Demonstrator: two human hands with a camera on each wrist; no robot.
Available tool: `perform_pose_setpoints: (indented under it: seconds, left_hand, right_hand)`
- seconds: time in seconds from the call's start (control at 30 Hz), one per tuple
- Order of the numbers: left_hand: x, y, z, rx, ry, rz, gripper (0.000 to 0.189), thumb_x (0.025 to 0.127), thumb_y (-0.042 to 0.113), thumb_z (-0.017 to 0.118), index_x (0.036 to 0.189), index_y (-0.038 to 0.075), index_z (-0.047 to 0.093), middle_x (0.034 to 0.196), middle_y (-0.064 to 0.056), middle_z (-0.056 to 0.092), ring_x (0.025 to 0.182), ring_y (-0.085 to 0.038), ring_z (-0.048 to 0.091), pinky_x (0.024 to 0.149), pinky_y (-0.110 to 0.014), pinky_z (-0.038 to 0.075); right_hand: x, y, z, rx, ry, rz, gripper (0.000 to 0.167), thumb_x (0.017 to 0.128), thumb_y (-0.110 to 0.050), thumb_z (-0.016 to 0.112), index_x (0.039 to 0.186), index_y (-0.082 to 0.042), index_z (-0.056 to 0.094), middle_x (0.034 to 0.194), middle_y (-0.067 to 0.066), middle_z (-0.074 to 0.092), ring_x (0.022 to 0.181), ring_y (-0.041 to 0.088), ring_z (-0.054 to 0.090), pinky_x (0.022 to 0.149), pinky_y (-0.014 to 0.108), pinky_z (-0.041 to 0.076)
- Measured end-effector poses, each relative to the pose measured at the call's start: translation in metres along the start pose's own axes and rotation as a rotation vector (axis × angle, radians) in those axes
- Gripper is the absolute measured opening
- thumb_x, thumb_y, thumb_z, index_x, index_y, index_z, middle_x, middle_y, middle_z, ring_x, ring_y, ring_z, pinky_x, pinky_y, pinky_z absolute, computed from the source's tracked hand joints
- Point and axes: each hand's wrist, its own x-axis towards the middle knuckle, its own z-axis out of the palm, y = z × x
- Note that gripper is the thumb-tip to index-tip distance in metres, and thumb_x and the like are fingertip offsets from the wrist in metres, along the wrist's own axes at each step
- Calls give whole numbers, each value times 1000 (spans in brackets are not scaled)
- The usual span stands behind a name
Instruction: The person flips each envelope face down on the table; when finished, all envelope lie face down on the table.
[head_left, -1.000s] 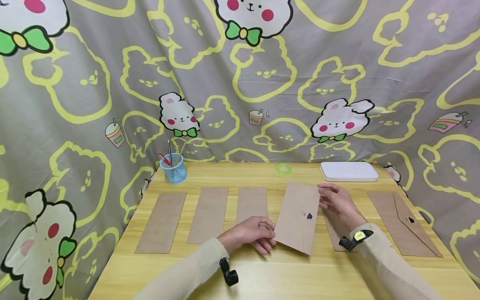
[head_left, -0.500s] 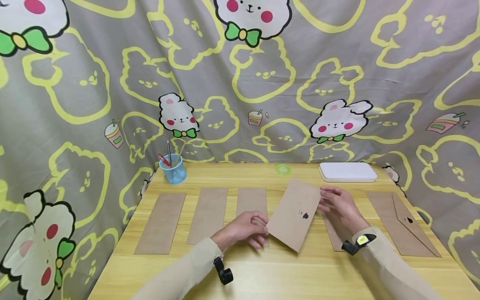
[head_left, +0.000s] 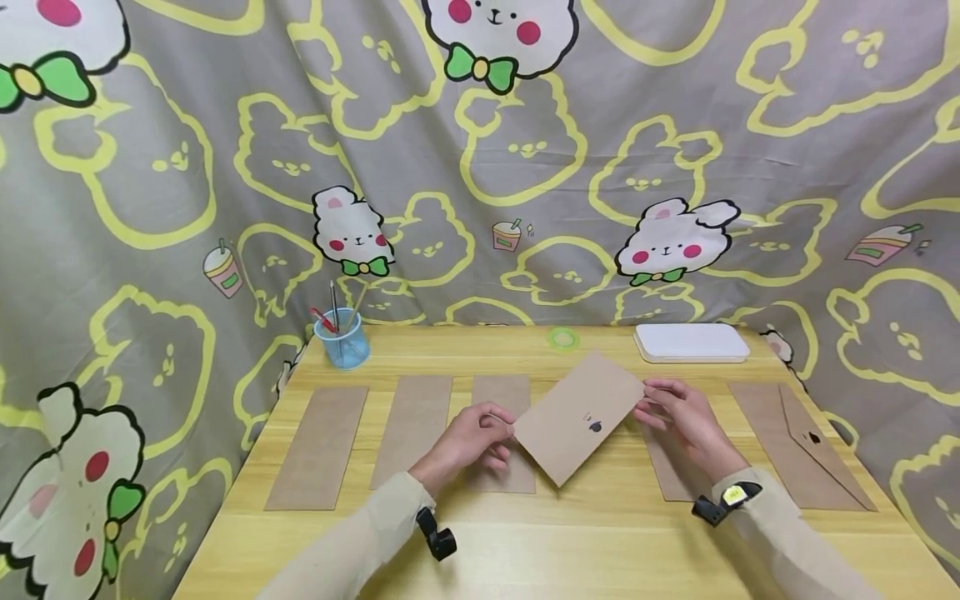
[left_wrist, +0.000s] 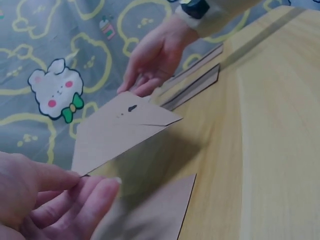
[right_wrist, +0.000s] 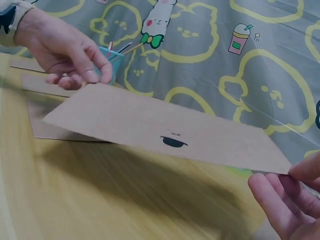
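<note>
A brown kraft paper envelope (head_left: pixel 577 417) with a small black print is held tilted above the table. My left hand (head_left: pixel 468 437) pinches its left corner between thumb and fingers, and my right hand (head_left: pixel 686 421) pinches the opposite corner. In the right wrist view the envelope (right_wrist: pixel 165 125) spans between both hands, its shadow on the wood below. The left wrist view shows a flap line across the envelope (left_wrist: pixel 120 130). Under my left hand lies another brown envelope (head_left: pixel 501 396), partly covered. Beneath my right hand a further envelope (head_left: pixel 667 467) lies partly hidden.
More envelopes lie in a row on the wooden table (head_left: pixel 480 558): a far-left one (head_left: pixel 318 450), another beside it (head_left: pixel 412 433), and a far-right one (head_left: pixel 798 446) flap side up. At the back stand a blue pen cup (head_left: pixel 342 343) and a white case (head_left: pixel 692 342).
The held envelope has turned clockwise toward a more sideways slant. My left hand has moved left and up with its corner; my right hand has shifted slightly down, both still pinching.
</note>
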Motion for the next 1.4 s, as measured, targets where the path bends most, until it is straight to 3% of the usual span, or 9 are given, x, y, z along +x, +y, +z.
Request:
perform_pose_setpoints:
  seconds: [0.23, 0.53, 0.73, 1.07, 1.4]
  left_hand:
    - [4, -3, -4, -46, 101, 40, 22, 105, 9, 69, 125, 0, 67, 115, -28, 76, 70, -16, 72, 67, -36, 72]
    - [7, -4, -7, -91, 154, 47, 23, 106, 10, 69, 128, 2, 69, 118, -24, 76, 73, -14, 72, 70, -36, 72]
    - [7, -2, -8, -109, 161, 55, 24, 108, 10, 66, 130, 3, 71, 122, -23, 75, 75, -14, 72, 70, -32, 71]
    - [9, -1, -11, -170, 135, 118, 30, 110, 19, 68, 134, 3, 68, 124, -12, 77, 81, -14, 73, 75, -32, 72]
    - [14, 3, -14, -200, 117, 164, 29, 109, 18, 68, 134, 2, 68, 135, -21, 75, 80, -13, 75, 75, -31, 71]
  right_hand:
    - [-1, 1, 0, 40, -19, -35, 15, 111, -14, 66, 126, -14, 65, 103, -6, 74, 94, 7, 75, 94, 27, 68]
    - [-3, -5, 3, 109, -32, -55, 17, 110, -12, 67, 125, -16, 72, 99, -2, 78, 98, 9, 77, 94, 27, 68]
    - [-3, -9, 4, 105, -33, -74, 21, 110, -15, 68, 131, -15, 70, 102, -4, 75, 99, 8, 75, 95, 27, 68]
    - [-4, -13, 5, 140, -27, -125, 16, 108, -17, 70, 124, -16, 73, 107, -8, 75, 97, 8, 74, 93, 29, 69]
    - [-5, -16, 8, 146, -4, -166, 5, 108, -17, 71, 112, -18, 74, 103, -8, 78, 95, 7, 74, 86, 23, 69]
